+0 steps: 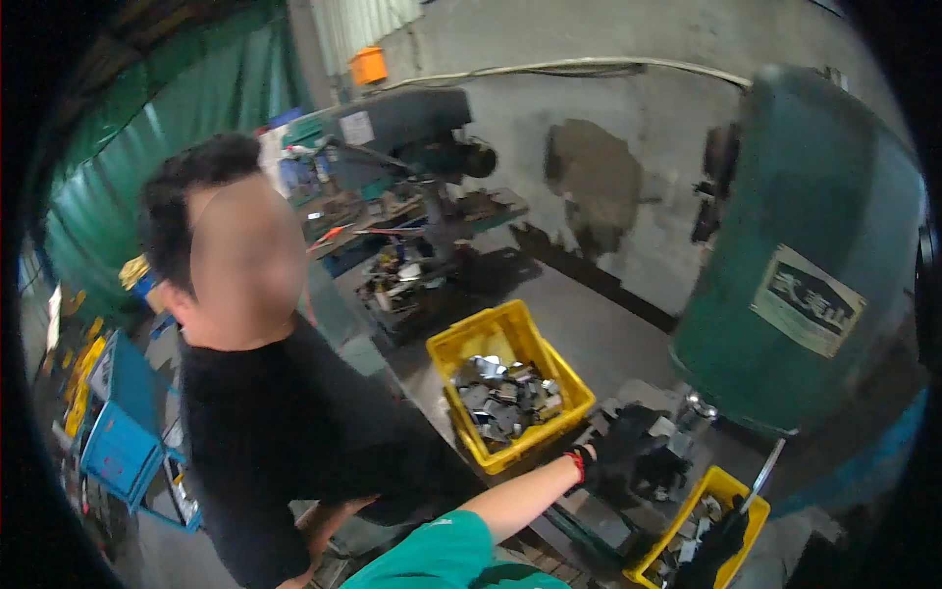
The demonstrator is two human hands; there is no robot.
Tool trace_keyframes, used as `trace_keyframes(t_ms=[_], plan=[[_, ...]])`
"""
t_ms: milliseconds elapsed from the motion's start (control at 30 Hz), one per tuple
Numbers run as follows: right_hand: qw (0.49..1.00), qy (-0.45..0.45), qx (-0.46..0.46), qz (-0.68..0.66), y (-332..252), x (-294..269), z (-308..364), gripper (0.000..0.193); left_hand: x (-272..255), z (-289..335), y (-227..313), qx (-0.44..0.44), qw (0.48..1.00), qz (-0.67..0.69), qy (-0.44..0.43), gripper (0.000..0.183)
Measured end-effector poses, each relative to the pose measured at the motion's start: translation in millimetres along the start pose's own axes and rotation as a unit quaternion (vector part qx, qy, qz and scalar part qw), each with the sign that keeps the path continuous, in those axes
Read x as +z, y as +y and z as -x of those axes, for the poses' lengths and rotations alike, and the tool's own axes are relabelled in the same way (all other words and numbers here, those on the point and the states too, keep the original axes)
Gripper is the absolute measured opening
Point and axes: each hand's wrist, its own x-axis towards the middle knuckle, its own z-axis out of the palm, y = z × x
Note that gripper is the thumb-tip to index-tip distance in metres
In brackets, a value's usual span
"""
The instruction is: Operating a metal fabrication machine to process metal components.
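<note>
A large green drill press (pixel 785 245) stands at the right, with a metal lever (pixel 767 473) slanting down from its head. My left hand (pixel 628 437), in a black glove with a red and black band at the wrist, reaches to the work area beside the spindle (pixel 695 410). Its fingers blend into the dark machine parts. Low at the right, my right hand (pixel 721 545), also black-gloved, closes round the lever's lower end. Beneath it is a small yellow bin (pixel 643 571) of metal pieces. A bigger yellow crate (pixel 571 378), partly filled with metal pieces, sits left of my left hand.
A person (pixel 275 432) in a black shirt stands close at my left. Behind the crate is another machine (pixel 412 128) with a cluttered workbench (pixel 392 216). Blue bins (pixel 123 461) are at the far left, near a green curtain (pixel 177 128). A concrete wall (pixel 549 108) runs behind.
</note>
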Motion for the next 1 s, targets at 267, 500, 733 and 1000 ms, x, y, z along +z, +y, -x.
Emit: trace_keyframes(t_ms=[267, 500, 733, 1000], plan=[[0.978, -0.031, 0.136, -0.154, -44, 5, 13, 0.034, -14, -13, 14, -0.106, 0.987, 0.118, -0.029, 0.047], [0.984, -0.001, 0.123, -0.132, -75, 4, 13, 0.019, -16, -24, 11, -0.095, 0.984, 0.142, -0.046, 0.042], [0.973, -0.010, 0.138, -0.186, -98, -1, 15, 0.018, -11, -20, 7, -0.106, 0.984, 0.142, -0.033, 0.045], [0.974, -0.025, 0.131, -0.181, -107, -6, 18, 0.019, -14, -20, 7, -0.104, 0.983, 0.148, -0.021, 0.047]])
